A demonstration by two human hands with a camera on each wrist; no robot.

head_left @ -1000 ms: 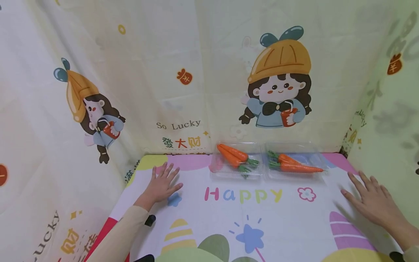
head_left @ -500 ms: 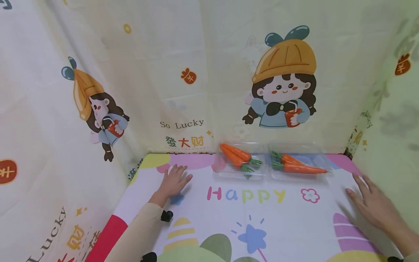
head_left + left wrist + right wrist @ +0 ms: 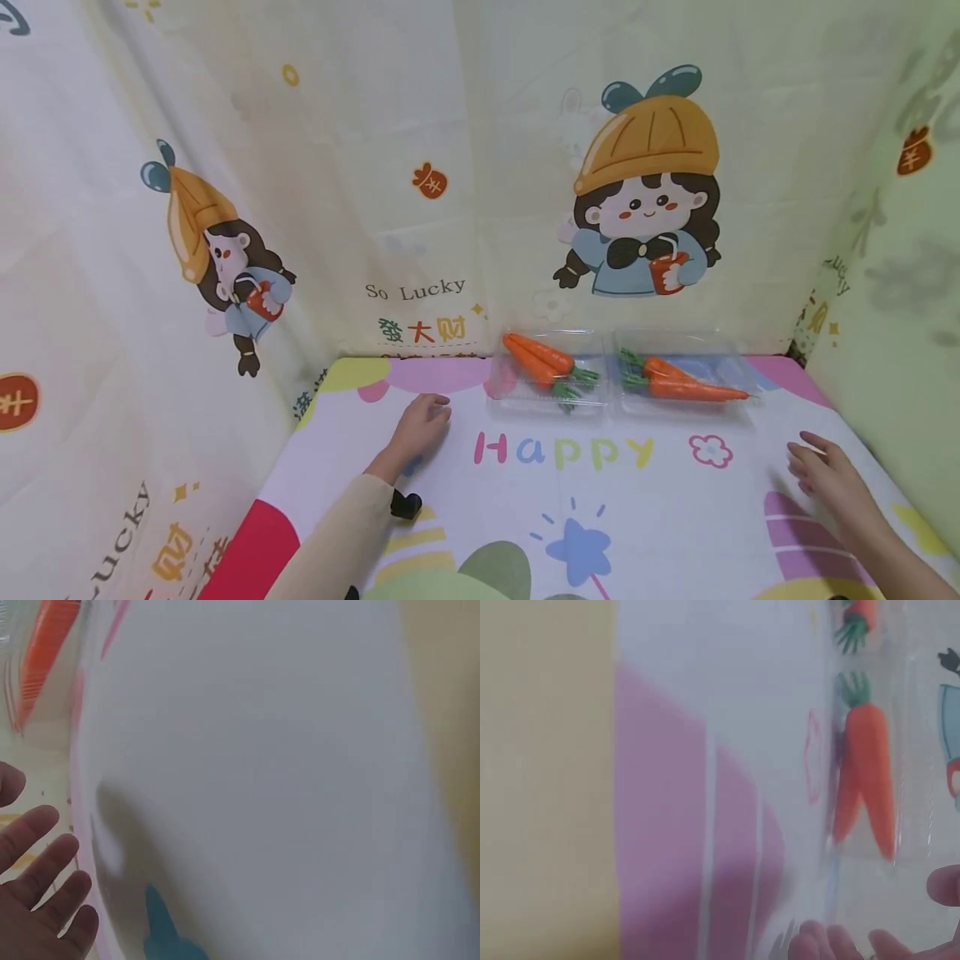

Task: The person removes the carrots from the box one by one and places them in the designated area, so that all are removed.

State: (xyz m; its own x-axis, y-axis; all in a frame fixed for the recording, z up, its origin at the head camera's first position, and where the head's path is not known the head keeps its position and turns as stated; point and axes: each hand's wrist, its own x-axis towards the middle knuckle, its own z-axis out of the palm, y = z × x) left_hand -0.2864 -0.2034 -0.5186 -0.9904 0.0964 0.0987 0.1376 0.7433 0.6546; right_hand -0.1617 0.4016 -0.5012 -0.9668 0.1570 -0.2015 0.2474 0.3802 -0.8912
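Two clear plastic boxes stand side by side at the far edge of the table. In the left box (image 3: 588,348) lies one pair of orange carrots (image 3: 534,358) with green tops, and the right box (image 3: 723,362) holds another pair of carrots (image 3: 678,385). My left hand (image 3: 422,425) hovers over the table left of the boxes, its fingers loosely bent and holding nothing. To the right and nearer to me, my right hand (image 3: 828,475) is in the air with relaxed fingers, apart from everything. Both wrist views show the fingers spread apart.
A printed white cloth (image 3: 660,508) with "Happy" lettering covers the table. Cartoon-patterned curtains (image 3: 517,200) hang behind it and on both sides. The boxes sit close against the back curtain.
My left hand has moved right, nearer the left box, and its spread fingers have bent. My right hand has drawn back slightly towards me, its fingers more bent. Boxes and carrots have stayed put.
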